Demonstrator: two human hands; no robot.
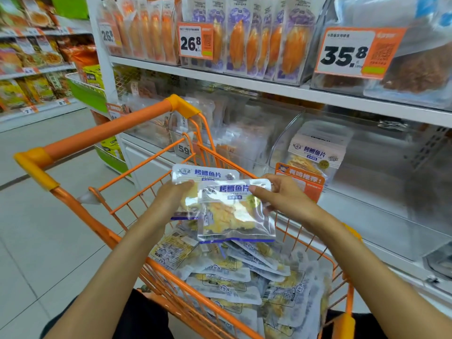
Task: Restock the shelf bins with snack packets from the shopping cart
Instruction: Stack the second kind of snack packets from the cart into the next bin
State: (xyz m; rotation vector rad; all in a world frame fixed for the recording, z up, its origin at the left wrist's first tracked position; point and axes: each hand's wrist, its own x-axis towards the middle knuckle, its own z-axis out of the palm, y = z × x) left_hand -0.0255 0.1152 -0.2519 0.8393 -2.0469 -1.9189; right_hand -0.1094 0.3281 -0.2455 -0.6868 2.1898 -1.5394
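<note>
Over the orange shopping cart [105, 133] my two hands hold clear snack packets with blue lettering and yellow flakes inside. My left hand [171, 199] grips the rear packet [208, 173] along its left side. My right hand [283, 194] pinches the front packet [234, 216] at its upper right corner, and this packet overlaps the rear one. Below them several more of the same packets [234, 282] lie heaped in the cart. To the right, a clear shelf bin [293, 133] holds a few matching packets [315, 152] standing upright.
The white shelf [244, 81] above carries bins of orange snack packs with price tags 26.8 [193, 42] and 35.8 [347, 55]. Another clear bin [244, 143] sits left of the target bin. Further shelves [36, 69] stand across the tiled aisle at the left.
</note>
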